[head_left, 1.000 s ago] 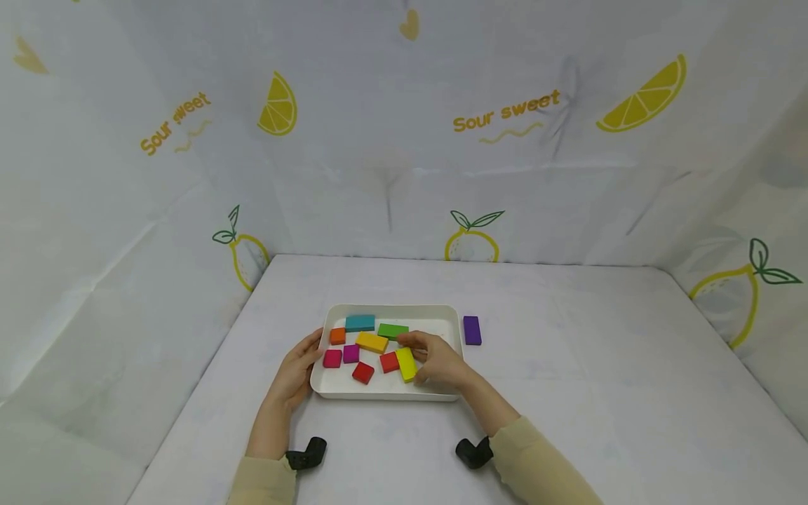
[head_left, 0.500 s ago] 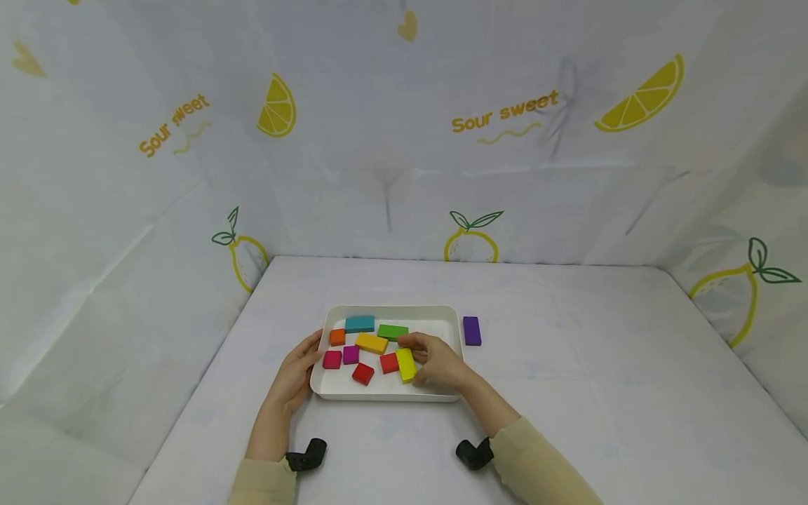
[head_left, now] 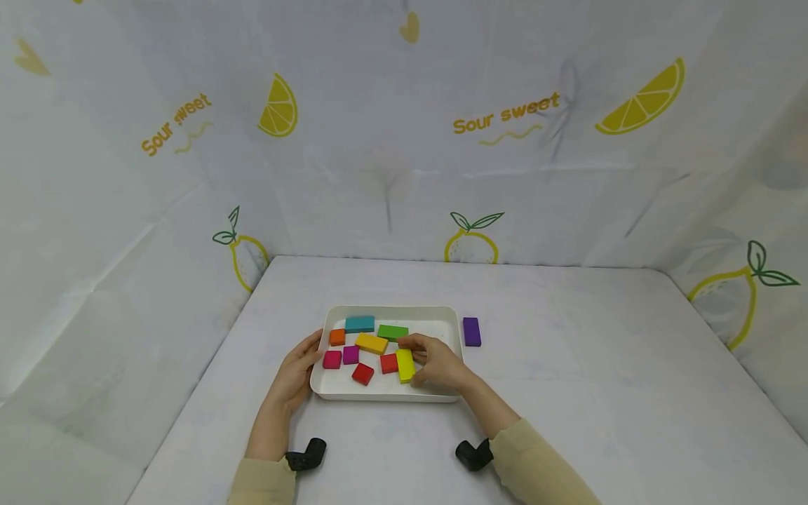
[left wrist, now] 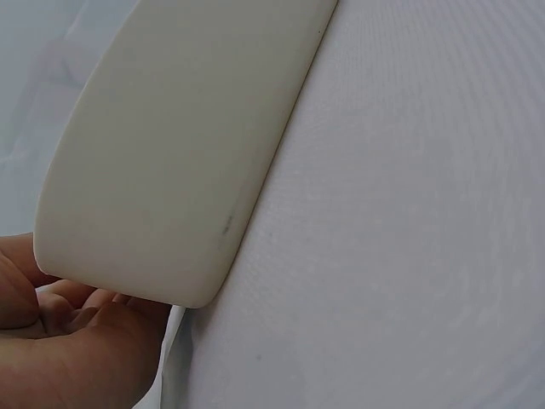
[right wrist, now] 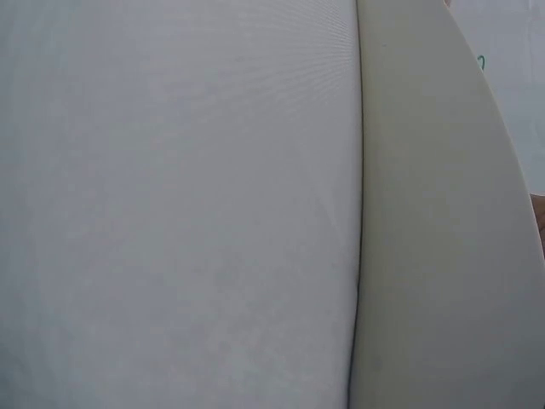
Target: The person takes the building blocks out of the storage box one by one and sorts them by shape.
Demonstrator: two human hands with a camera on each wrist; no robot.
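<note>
A white tray (head_left: 435,319) lies on the table with several coloured blocks in it. My left hand (head_left: 295,372) holds the tray by its left end; in the left wrist view, the fingers (left wrist: 102,349) curl at the tray's corner. Inside the tray, my right hand (head_left: 440,363) pinches a yellow block (head_left: 406,366) between thumb and fingers. Touching or almost touching that block on its left is a red block (head_left: 388,362). A green block (head_left: 393,332) lies just beyond my right fingertips. The right wrist view shows mostly tablecloth and tray wall (right wrist: 443,213).
Also in the tray are a blue block (head_left: 360,323), an orange block (head_left: 337,337), an amber block (head_left: 372,342), a magenta block (head_left: 351,354), a pink block (head_left: 332,359) and another red block (head_left: 362,373). A purple block (head_left: 471,332) lies outside, right of the tray.
The yellow block has turned slightly to stand straighter beside the red block, with my right thumb shifting a little left. My left hand and the tray have stayed put.
</note>
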